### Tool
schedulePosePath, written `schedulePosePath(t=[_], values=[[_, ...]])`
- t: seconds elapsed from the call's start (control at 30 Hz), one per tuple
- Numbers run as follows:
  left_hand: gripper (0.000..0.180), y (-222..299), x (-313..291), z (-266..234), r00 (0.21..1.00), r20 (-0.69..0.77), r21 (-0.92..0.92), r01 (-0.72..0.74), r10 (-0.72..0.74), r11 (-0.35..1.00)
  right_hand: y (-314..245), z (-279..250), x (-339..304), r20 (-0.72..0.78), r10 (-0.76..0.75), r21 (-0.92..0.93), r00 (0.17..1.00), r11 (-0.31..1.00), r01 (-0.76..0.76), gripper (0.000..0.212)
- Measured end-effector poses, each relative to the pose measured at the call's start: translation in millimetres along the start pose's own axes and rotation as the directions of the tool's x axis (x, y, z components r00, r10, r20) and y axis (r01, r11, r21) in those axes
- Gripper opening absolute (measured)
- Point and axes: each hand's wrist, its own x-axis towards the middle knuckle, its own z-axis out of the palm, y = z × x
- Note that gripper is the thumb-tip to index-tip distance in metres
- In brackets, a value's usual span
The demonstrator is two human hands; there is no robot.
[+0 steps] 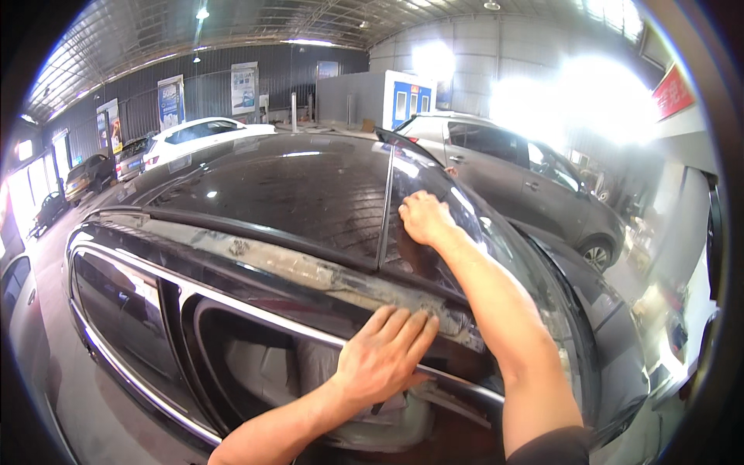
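My left hand point(384, 354) lies over the side edge of a dark car's roof, fingers stretched out side by side. Its fingertips rest by a dirty, bare grey-beige channel point(279, 262) that runs along the roof side. Below it is the open side window point(252, 349) with chrome trim. Farther up, my right hand point(425, 217) is on the front part of the glossy black roof point(302, 194), just right of a thin dark strip point(385, 209) across it. The right fingers are curled in; whatever they may hold is hidden.
Beyond the roof stands a grey car point(496, 159), and a white car point(205, 132) is behind to the left. A grey booth with blue doors point(411, 105) stands at the back. The dark car's windshield and hood point(612, 325) lie to the right.
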Motion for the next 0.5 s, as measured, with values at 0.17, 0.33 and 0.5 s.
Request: schedulePosePath(t=[0.17, 0.33, 0.5], values=[[0.087, -6, -5, -4, 1.000, 0.006, -0.016, -0.003, 0.004, 1.000, 40, 53, 74, 0.045, -0.050, 0.211, 0.998, 0.977, 0.039, 0.051], [0.074, -10, -5, -1, 0.997, -0.061, 0.044, -0.035, 0.037, 0.998, 44, 49, 106, 0.099, -0.169, 0.110, 0.981, 0.981, 0.158, 0.052], [0.052, -12, -3, 10, 0.986, -0.166, 0.063, -0.015, 0.025, 0.998, 36, 42, 105, 0.120, -0.157, 0.081, 0.980, 0.986, 0.148, 0.052]])
